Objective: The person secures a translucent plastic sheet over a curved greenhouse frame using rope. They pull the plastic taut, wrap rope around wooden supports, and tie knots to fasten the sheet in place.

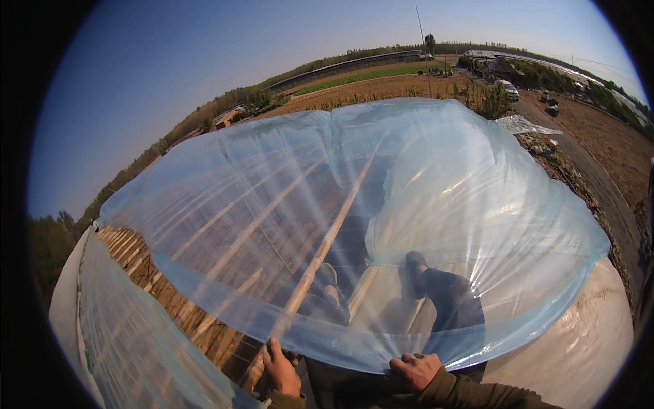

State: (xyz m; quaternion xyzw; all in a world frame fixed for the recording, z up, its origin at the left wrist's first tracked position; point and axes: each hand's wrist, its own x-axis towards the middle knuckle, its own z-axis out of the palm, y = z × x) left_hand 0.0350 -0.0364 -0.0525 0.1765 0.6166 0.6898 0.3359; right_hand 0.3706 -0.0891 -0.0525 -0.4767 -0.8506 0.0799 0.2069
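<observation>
A sheet of clear bluish plastic film (439,204) spreads before me over a sloping greenhouse frame, its near edge crossing my legs. My right hand (419,370) is closed on that near edge, and creases fan out from the grip. My left hand (282,372) pinches the edge farther left, thumb on top, beside a long bamboo pole (327,240). The pole runs up the slope beneath the film. Through the sheet I see my legs (454,296) and shoes (416,259), blurred by glare. Most of the left fingers are hidden.
More bamboo poles (209,324) line the slope at left, with wires across them. Another film strip (133,327) lies along the lower left. Pale sheeting (577,327) covers the right side. Beyond are a dirt track (608,174), a parked white vehicle (508,89) and fields (357,87).
</observation>
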